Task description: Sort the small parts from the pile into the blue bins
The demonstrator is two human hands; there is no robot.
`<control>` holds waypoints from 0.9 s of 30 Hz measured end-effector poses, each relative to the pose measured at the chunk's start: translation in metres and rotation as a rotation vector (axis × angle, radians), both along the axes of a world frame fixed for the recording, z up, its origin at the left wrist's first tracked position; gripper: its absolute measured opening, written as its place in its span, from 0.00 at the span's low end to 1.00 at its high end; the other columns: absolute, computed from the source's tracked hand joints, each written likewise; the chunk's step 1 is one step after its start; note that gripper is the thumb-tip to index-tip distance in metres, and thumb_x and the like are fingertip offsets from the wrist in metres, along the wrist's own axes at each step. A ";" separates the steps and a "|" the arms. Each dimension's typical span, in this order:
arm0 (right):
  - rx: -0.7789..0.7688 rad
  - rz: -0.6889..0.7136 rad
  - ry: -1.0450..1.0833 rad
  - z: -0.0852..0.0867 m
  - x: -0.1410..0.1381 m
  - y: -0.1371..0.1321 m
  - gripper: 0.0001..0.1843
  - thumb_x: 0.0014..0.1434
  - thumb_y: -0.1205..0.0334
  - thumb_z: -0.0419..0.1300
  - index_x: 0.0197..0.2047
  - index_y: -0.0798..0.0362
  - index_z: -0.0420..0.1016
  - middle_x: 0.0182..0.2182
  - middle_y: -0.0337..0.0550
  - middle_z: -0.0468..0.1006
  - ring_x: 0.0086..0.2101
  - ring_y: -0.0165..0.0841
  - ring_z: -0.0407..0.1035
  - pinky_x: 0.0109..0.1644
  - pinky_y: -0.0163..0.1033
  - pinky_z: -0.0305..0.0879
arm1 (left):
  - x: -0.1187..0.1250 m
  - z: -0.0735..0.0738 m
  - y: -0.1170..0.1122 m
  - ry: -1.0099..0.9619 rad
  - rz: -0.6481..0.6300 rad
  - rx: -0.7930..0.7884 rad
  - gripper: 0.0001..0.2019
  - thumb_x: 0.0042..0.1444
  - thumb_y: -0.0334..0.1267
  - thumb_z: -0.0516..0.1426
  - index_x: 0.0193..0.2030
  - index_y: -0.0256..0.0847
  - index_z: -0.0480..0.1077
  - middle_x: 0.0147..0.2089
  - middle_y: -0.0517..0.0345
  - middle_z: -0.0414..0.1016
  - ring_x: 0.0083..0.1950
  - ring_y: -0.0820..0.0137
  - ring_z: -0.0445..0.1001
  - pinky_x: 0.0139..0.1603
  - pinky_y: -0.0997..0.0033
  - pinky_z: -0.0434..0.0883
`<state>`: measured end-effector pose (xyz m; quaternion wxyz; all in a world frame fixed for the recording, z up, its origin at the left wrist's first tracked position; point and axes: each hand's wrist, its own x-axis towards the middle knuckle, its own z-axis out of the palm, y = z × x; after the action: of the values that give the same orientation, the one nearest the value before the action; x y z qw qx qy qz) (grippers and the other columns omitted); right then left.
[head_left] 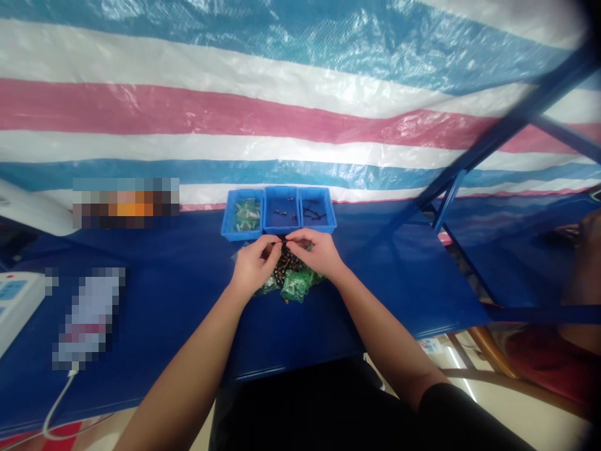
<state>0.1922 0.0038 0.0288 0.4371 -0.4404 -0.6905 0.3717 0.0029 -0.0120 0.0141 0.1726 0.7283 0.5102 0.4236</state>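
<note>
My left hand (253, 263) and my right hand (318, 252) meet at the fingertips, both closed in a pinch. Between them is something small and dark (283, 241), too small to name. Just under my fingers lies a pile of small dark and brass-coloured parts (284, 268), partly hidden by the hands. Green-tinted clear plastic packets (297, 285) lie at the near side of that pile. Behind the hands three blue bins stand in a row: the left bin (226, 219) holds similar packets, the middle bin (282, 195) a few small metal parts, the right bin (334, 219) thin black pieces.
The blue table (300, 338) backs onto a striped plastic sheet (235, 113). At left lie a blurred-out phone-like object (91, 313) with a white cable (54, 407) and a white device (19, 300). Blue frame bars (469, 150) rise at right, where another person (589, 269) sits.
</note>
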 end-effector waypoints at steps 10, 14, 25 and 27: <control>0.028 -0.041 0.025 -0.002 -0.003 0.000 0.11 0.58 0.56 0.62 0.42 0.52 0.80 0.37 0.45 0.83 0.31 0.31 0.74 0.39 0.37 0.73 | -0.001 0.000 0.000 0.017 0.002 -0.036 0.10 0.64 0.44 0.54 0.44 0.42 0.72 0.30 0.62 0.75 0.27 0.76 0.71 0.30 0.77 0.65; 0.009 -0.041 0.034 -0.001 -0.003 0.000 0.12 0.58 0.56 0.62 0.42 0.52 0.80 0.37 0.44 0.83 0.32 0.31 0.75 0.39 0.37 0.73 | 0.001 -0.002 -0.001 -0.002 0.012 -0.014 0.12 0.63 0.44 0.54 0.48 0.42 0.71 0.27 0.64 0.73 0.26 0.76 0.70 0.29 0.78 0.65; 0.049 -0.033 0.040 -0.004 -0.004 0.001 0.12 0.57 0.57 0.63 0.43 0.52 0.80 0.37 0.44 0.83 0.31 0.30 0.75 0.37 0.37 0.74 | 0.000 -0.002 0.001 0.050 0.034 -0.023 0.12 0.65 0.44 0.53 0.45 0.41 0.73 0.34 0.60 0.78 0.31 0.74 0.75 0.34 0.77 0.67; 0.053 -0.027 0.046 -0.004 -0.004 0.001 0.12 0.57 0.57 0.63 0.43 0.51 0.80 0.37 0.44 0.83 0.31 0.31 0.75 0.37 0.37 0.74 | 0.000 -0.001 0.001 0.061 0.037 -0.031 0.12 0.65 0.44 0.52 0.45 0.41 0.73 0.33 0.60 0.78 0.31 0.74 0.75 0.34 0.77 0.67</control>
<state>0.1886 0.0047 0.0252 0.4693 -0.4295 -0.6838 0.3574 0.0028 -0.0111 0.0127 0.1603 0.7285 0.5350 0.3966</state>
